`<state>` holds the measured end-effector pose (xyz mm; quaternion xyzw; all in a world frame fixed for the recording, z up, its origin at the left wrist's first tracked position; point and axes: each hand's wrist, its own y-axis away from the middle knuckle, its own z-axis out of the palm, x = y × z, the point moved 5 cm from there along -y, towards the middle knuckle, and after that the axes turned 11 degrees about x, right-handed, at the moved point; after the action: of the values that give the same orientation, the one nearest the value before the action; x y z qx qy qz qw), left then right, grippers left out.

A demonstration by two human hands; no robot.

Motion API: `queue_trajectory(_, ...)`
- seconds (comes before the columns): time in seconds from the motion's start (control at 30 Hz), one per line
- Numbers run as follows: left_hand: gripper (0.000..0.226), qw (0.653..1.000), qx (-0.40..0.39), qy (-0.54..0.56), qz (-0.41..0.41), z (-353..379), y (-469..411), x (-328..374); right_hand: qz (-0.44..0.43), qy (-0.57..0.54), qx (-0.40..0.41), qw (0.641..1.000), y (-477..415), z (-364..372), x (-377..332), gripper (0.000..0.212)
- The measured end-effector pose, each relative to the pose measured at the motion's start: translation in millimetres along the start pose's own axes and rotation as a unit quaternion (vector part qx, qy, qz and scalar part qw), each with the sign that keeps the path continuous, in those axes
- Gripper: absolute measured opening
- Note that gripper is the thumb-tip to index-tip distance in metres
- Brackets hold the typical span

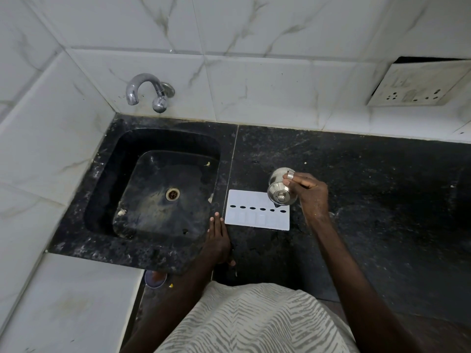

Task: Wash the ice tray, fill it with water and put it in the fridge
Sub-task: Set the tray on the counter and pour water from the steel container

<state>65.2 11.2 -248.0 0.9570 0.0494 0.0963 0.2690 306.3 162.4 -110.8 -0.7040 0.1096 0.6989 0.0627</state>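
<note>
Left hand (218, 238) flat beside ice tray (257, 217), right hand (309, 193) tilting steel pot (280, 187) above it

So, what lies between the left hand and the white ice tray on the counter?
Nothing: in the head view only a narrow strip of bare black counter separates the left hand from the ice tray.

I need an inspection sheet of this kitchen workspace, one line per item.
Surface: black stone counter, speckled, with white marks.
Job's things: white ice tray flat on the counter beside the sink; steel vessel tilted over its right end.
Clutter: small scraps in the sink basin.
Grippers: left hand flat on the counter at the tray's left edge; right hand holds the vessel.
Cables: nothing seen.
Surroundings: tiled wall, tap, switch and socket plate.
</note>
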Motion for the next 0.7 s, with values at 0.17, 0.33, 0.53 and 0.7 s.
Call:
queue_trajectory(0.17,0.136,1.000,0.005,-0.006,0.003,0,0,-1,0.049,-0.014,0.016,0.999,3,9,7,0.020)
queue_trajectory(0.33,0.131,1.000,0.010,-0.005,0.000,-5,3,2,0.018,0.010,-0.009,1.000,10,18,6,0.021)
queue_trajectory(0.53,0.129,1.000,0.010,0.001,0.003,-7,6,2,-0.018,0.028,-0.038,0.999,13,24,3,0.023)
queue_trajectory(0.7,0.131,1.000,0.005,0.004,-0.001,-8,7,2,-0.033,0.031,-0.047,0.998,15,26,-2,0.023)
